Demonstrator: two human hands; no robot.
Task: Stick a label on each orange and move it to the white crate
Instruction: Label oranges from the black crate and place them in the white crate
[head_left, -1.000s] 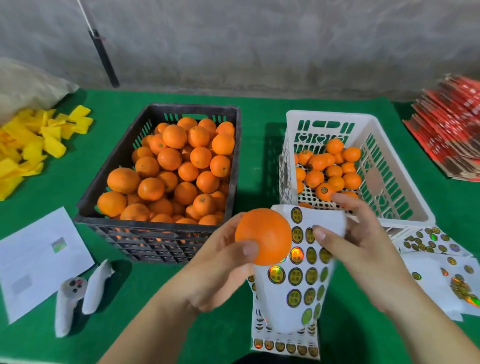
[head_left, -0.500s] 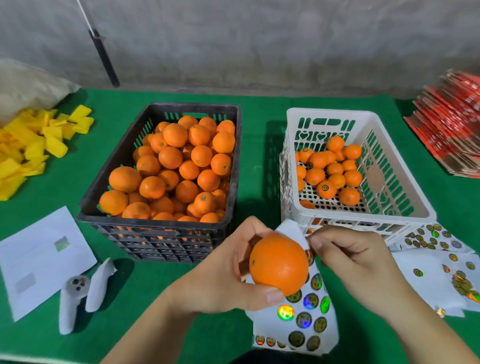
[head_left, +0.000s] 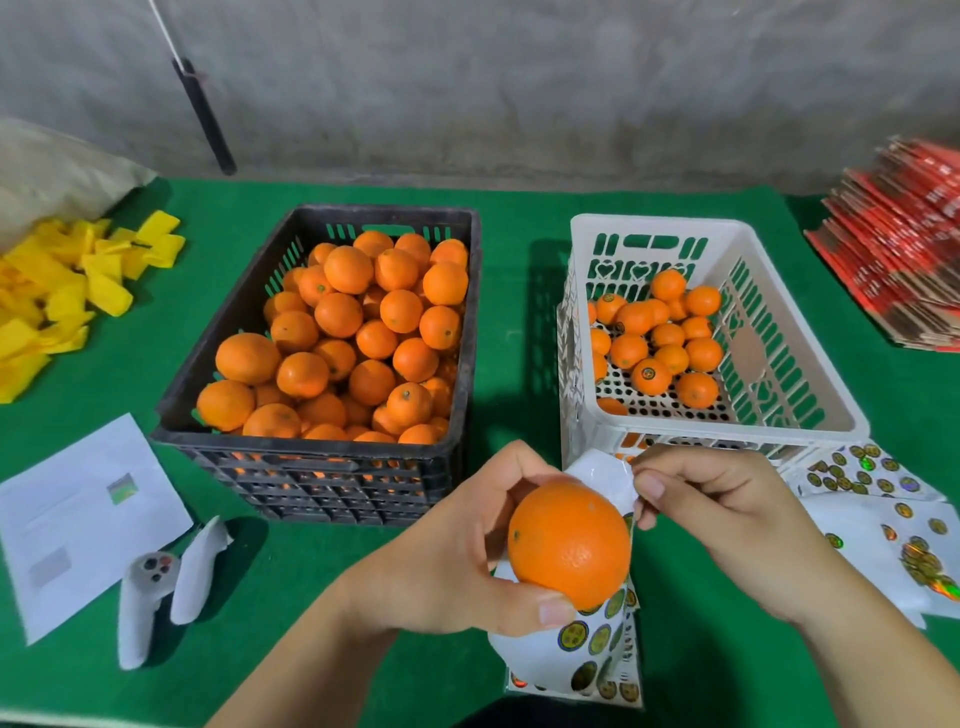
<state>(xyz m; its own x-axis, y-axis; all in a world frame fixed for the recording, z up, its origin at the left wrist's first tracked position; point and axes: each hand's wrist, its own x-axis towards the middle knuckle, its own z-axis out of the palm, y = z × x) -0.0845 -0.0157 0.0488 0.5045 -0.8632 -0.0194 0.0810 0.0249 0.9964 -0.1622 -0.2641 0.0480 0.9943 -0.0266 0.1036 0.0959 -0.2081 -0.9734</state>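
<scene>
Two hands meet low in the view over the green table (head_left: 519, 218). The left hand (head_left: 457, 551) grips an orange (head_left: 569, 543), thumb under it and fingers curled behind, holding it against a white label sheet (head_left: 558, 652) whose round stickers show below the fruit. The right hand (head_left: 727, 499) has its fingers curled, and its thumb and forefinger pinch the sheet's upper edge just beside the orange. Behind the hands stands a black crate (head_left: 208, 374) heaped with oranges, and to its right, apart from it, a white crate (head_left: 779, 244) with a smaller layer of oranges on its perforated floor, at least two of them bearing a round label. More label sheets (head_left: 862, 475) lie at the white crate's near right corner. At left lie a white paper (head_left: 78, 519), two white controllers (head_left: 156, 582) and a heap of yellow pieces (head_left: 67, 291); a red stack (head_left: 904, 239) lies at far right.
</scene>
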